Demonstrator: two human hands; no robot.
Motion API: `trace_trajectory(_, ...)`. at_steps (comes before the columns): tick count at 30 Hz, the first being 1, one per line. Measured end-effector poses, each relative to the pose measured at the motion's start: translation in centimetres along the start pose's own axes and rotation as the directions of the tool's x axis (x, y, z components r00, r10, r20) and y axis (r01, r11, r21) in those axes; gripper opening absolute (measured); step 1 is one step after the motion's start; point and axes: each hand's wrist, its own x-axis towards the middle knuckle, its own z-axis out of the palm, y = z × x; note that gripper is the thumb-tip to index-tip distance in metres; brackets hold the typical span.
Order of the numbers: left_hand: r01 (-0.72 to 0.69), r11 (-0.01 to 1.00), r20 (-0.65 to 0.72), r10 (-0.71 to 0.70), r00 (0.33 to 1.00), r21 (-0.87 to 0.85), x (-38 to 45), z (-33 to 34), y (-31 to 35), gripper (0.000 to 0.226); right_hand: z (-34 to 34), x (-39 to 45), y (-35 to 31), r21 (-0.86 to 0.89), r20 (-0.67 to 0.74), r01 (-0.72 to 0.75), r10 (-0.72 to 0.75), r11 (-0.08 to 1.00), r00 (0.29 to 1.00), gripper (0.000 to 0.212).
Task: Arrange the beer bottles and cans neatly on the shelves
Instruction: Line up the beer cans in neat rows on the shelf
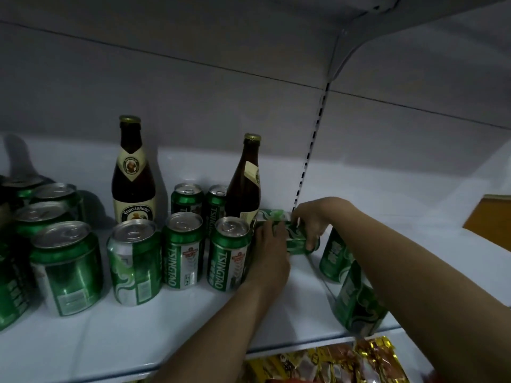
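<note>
A green beer can lies on its side on the white shelf, right of the standing rows. My right hand grips its far end from above, and my left hand holds its near end. Another can lies behind it. Several green Tsingtao cans stand upright to the left. Two brown bottles stand behind them, one left and one right. Under my right forearm stand two more green cans, one farther back and one at the shelf's front edge.
The shelf's back panel and a slotted upright rise behind the cans. An upper shelf hangs overhead. Below the front edge lie shiny red and gold snack packets. A wooden surface shows at far right.
</note>
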Motion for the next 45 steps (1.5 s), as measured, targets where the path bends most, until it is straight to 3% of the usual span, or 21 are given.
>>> trace_trajectory(3, 0.011, 1.000, 0.015, -0.011, 1.000, -0.001, 0.1, 0.4, 0.0, 0.069, -0.1, 0.2, 0.7, 0.057, -0.003, 0.029, -0.029, 0.998, 1.000, 0.081)
trace_trajectory(7, -0.012, 1.000, -0.072, 0.012, 0.997, -0.009, 0.0, 0.6, -0.1, 0.060, -1.3, -0.9, 1.2, 0.035, -0.031, 0.058, -0.057, 0.998, 0.998, 0.074)
trace_trajectory(10, -0.049, 0.996, -0.151, 0.038, 0.988, -0.074, -0.3, 0.3, 0.5, 0.062, -2.1, -3.0, 1.9, 0.006, -0.129, 0.082, -0.081, 0.997, 0.988, 0.069)
trace_trajectory(12, -0.078, 0.986, -0.201, 0.048, 0.978, -0.146, -0.5, -0.3, 1.0, 0.068, -2.1, -4.6, 2.9, 0.111, -0.217, 0.147, -0.121, 0.983, 0.969, 0.064)
trace_trajectory(16, -0.180, 0.958, -0.305, 0.107, 0.946, -0.223, -1.8, -1.4, 2.0, 0.067, -1.8, -8.6, 4.6, 0.394, -0.416, 0.349, -0.174, 0.850, 0.893, 0.057)
trace_trajectory(22, -0.286, 0.863, -0.296, 0.169, 0.940, -0.417, -3.0, -4.2, 4.1, 0.061, -1.6, -13.6, 5.3, 0.464, -0.574, 0.499, -0.180, 0.732, 0.799, 0.052)
trace_trajectory(28, -0.233, 0.846, -0.152, 0.182, 0.972, -0.480, -4.0, -7.7, 4.4, 0.074, -1.2, -16.6, 3.4, 0.409, -0.622, 0.588, -0.258, 0.698, 0.739, 0.058)
trace_trajectory(32, -0.249, 0.839, -0.173, 0.187, 0.967, -0.484, -6.2, -9.5, 3.0, 0.078, -0.3, -17.1, 0.3, 0.288, -0.644, 0.607, -0.320, 0.741, 0.695, 0.062)
trace_trajectory(38, -0.174, 0.806, -0.240, 0.041, 0.970, -0.566, -11.3, -10.7, -0.6, 0.072, 2.7, -16.2, -4.9, 0.341, -0.687, 0.650, -0.292, 0.679, 0.666, 0.059)
trace_trajectory(45, 0.012, 0.808, -0.174, -0.142, 0.974, -0.589, -15.6, -12.4, -4.7, 0.079, 5.1, -14.8, -11.1, 0.299, -0.722, 0.687, -0.314, 0.662, 0.616, 0.048)
